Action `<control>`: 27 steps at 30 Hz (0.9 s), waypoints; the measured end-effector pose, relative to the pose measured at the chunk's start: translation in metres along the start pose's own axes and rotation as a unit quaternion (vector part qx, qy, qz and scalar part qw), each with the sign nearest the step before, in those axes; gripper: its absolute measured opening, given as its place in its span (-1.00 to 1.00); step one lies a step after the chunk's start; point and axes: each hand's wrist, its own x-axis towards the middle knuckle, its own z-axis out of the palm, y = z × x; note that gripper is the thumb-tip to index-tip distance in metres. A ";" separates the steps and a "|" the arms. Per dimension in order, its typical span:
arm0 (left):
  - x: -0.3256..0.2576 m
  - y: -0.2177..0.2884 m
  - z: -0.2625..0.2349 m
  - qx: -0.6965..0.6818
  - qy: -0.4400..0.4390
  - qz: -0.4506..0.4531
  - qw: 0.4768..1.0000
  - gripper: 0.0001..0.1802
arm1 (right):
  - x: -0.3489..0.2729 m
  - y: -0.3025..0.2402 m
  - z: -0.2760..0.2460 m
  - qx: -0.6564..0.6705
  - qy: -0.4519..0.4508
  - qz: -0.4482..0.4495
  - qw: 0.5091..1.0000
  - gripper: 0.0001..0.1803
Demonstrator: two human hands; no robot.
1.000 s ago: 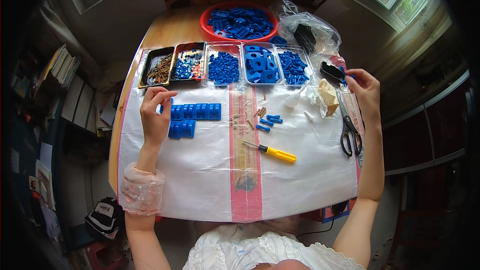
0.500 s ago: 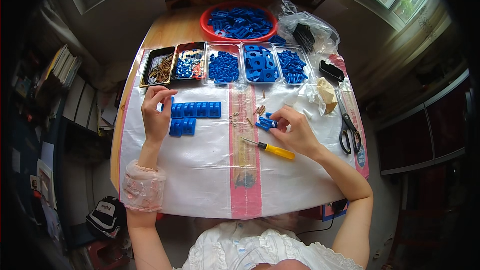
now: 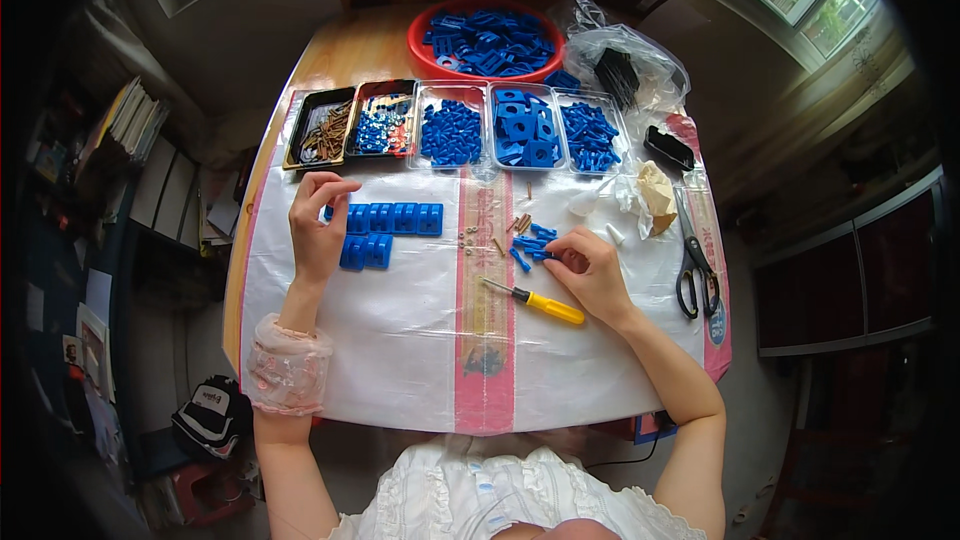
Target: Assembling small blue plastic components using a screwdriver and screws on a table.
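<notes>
My left hand [image 3: 318, 225] rests at the left end of two short rows of blue plastic blocks [image 3: 405, 219], its thumb and forefinger loosely curved and apart. Part of the leftmost block is hidden behind those fingers. To the right, my right hand [image 3: 592, 268] is closed with its fingertips down among small blue plastic pegs [image 3: 537, 238], pinching what looks like one of them. Copper-coloured screws [image 3: 521, 223] lie just beyond the pegs. Nearer to me is a screwdriver [image 3: 550, 307] with a yellow handle, its tip toward the left.
Across the table stand trays of screws [image 3: 328, 132], small metal pieces [image 3: 381, 128], blue pegs [image 3: 450, 132] and square blue plates [image 3: 525, 130]. Behind them is a red basin [image 3: 413, 52] of blue parts. Black-handled scissors [image 3: 690, 275] and crumpled paper [image 3: 655, 195] lie at the right.
The small blue pegs by my right hand, bunched under its fingers before, now lie spread on the table. My right hand has shifted slightly nearer and right. The left hand has barely moved.
</notes>
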 end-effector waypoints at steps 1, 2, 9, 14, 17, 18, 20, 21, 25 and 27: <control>0.001 0.000 -0.002 0.002 0.000 -0.001 1.000 -0.78 | 0.002 -0.002 0.002 0.003 0.003 0.001 1.000 -0.77; 0.001 0.000 -0.003 0.000 -0.004 0.002 1.000 -0.77 | 0.002 -0.003 0.004 0.005 0.007 -0.001 1.000 -0.77; -0.001 0.006 -0.004 0.006 -0.016 0.019 1.000 -0.79 | 0.000 -0.002 0.007 0.013 0.010 -0.018 1.000 -0.74; 0.006 0.044 -0.017 0.112 -0.081 -0.005 0.990 -0.89 | -0.003 0.004 0.006 0.026 0.010 -0.029 0.999 -0.71; -0.004 0.052 -0.025 0.157 -0.173 -0.075 0.969 -0.91 | -0.001 0.003 0.006 0.028 0.005 -0.030 0.999 -0.66; -0.008 0.056 -0.027 0.178 -0.187 -0.085 0.962 -0.89 | -0.001 0.003 0.006 0.029 0.003 -0.030 0.999 -0.65; -0.011 0.068 -0.028 0.215 -0.214 -0.107 0.947 -0.84 | 0.000 0.003 0.005 0.026 0.005 -0.041 0.999 -0.63; -0.013 0.070 -0.026 0.229 -0.217 -0.106 0.943 -0.81 | 0.000 0.003 0.004 0.025 0.007 -0.046 0.999 -0.61; -0.020 0.068 -0.021 0.278 -0.214 -0.095 0.932 -0.74 | 0.000 -0.002 0.003 0.021 0.009 -0.044 0.999 -0.60; -0.023 0.068 -0.019 0.290 -0.212 -0.086 0.929 -0.73 | 0.000 -0.002 0.003 0.022 0.014 -0.045 0.999 -0.60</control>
